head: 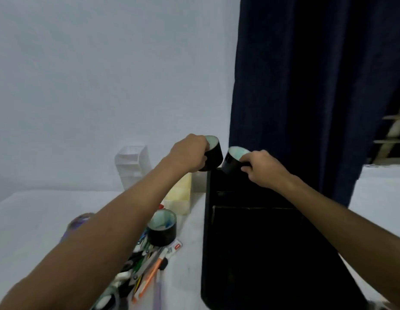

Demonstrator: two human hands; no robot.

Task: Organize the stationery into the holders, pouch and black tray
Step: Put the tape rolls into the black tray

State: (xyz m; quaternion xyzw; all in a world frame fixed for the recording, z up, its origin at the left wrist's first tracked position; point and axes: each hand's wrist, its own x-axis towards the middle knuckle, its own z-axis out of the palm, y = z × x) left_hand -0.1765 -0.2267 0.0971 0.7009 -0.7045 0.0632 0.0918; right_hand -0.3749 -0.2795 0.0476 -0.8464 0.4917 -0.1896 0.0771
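- Left hand (191,153): closed around a black tape roll (213,154), held above the far end of the black tray (261,253).
- Right hand (262,167): fingers pinch the rim of a second black tape roll (233,161), tilted, just beside the first at the tray's far edge.
- Third tape roll (162,227): upright on the white table (38,220), left of the tray.
- Pens and markers (145,265): loose heap beside that roll.
- White holder (133,166): near the wall.
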